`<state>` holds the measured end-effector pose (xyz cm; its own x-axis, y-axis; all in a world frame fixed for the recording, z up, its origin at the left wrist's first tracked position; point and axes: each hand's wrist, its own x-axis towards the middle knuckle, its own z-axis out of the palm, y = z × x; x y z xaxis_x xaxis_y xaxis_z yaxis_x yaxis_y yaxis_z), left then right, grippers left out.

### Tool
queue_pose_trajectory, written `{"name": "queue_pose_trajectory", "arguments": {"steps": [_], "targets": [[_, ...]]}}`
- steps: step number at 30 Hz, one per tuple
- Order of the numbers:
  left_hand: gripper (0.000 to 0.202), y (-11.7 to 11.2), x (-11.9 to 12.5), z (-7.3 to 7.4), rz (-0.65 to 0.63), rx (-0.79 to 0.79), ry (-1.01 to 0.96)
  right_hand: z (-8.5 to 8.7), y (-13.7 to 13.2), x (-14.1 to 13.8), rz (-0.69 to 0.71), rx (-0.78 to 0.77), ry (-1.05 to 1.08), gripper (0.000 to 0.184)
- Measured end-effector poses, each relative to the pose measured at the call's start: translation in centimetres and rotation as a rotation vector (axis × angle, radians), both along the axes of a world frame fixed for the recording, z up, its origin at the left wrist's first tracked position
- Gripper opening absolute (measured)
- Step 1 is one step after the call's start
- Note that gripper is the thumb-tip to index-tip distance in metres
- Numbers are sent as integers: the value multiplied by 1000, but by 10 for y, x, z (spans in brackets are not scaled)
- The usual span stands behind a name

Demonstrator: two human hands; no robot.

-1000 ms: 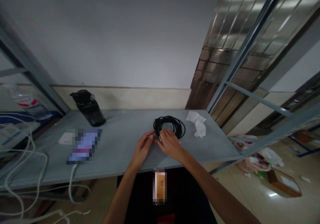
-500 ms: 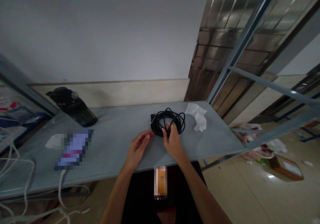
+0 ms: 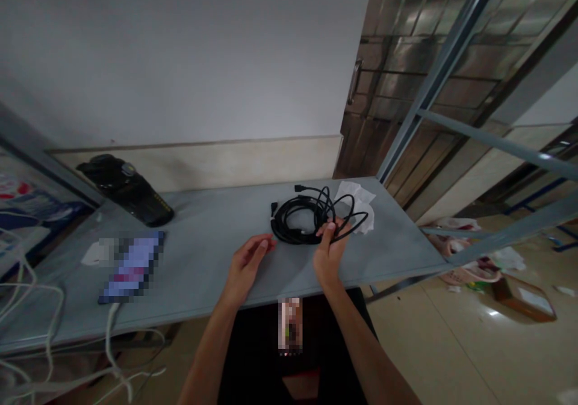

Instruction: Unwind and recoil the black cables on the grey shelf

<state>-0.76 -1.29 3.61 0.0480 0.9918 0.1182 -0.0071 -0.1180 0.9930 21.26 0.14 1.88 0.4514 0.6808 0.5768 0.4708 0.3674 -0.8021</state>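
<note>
A coiled black cable (image 3: 293, 235) lies on the grey table (image 3: 203, 236). One plug (image 3: 300, 188) sticks out at the back of the coil, and another dark connector (image 3: 274, 207) shows at its left edge. My right hand (image 3: 329, 251) grips several strands at the coil's right side, thumb on top, with loose loops spreading beyond the fingers to the right. Just left of the coil, my left hand (image 3: 246, 265) rests with loosely bent fingers and thumb apart, holding nothing; its fingertips come close to the cable.
Crumpled white tissue (image 3: 366, 205) lies behind the loops at right. A black bottle (image 3: 130, 191) and a phone-like device (image 3: 135, 266) with blurred screen occupy the left, with white cables (image 3: 58, 309) nearby. A metal frame post (image 3: 424, 92) rises at right. A lit screen (image 3: 290, 327) sits at my lap.
My right hand has moved right, drawing strands out of the coil into wider loops. A plug now shows at the back. My left hand has stayed nearly in place.
</note>
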Motion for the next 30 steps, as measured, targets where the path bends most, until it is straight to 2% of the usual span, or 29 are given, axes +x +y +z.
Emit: {"name": "queue_pose_trajectory", "arguments": {"steps": [3,5,8,11,14,17,19,22,24,30], "targets": [[49,0,0,0,-9,6,2,11,-1,-10,7,12,223,38],[49,1,-1,0,-13,3,10,17,-3,-14,95,-2,246,37],[50,0,0,2,-13,7,23,18,-7,-16,126,-10,207,37],[52,-3,1,6,-18,23,18,14,-12,-14,184,13,48,36],[59,-6,1,8,-43,53,9,12,-16,-14,338,14,-196,31],[72,-6,-1,3,-50,64,-56,13,-17,-18,501,-22,-445,30],[75,-2,-2,-3,-11,10,-125,14,-16,-21,566,-29,-580,31],[68,3,-1,-8,82,-77,-187,13,-14,-24,569,-32,-715,35],[61,5,1,-8,118,-88,-205,11,-13,-25,538,-35,-732,38],[51,1,-8,3,184,19,-226,10,-9,-20,482,-10,-478,39]]}}
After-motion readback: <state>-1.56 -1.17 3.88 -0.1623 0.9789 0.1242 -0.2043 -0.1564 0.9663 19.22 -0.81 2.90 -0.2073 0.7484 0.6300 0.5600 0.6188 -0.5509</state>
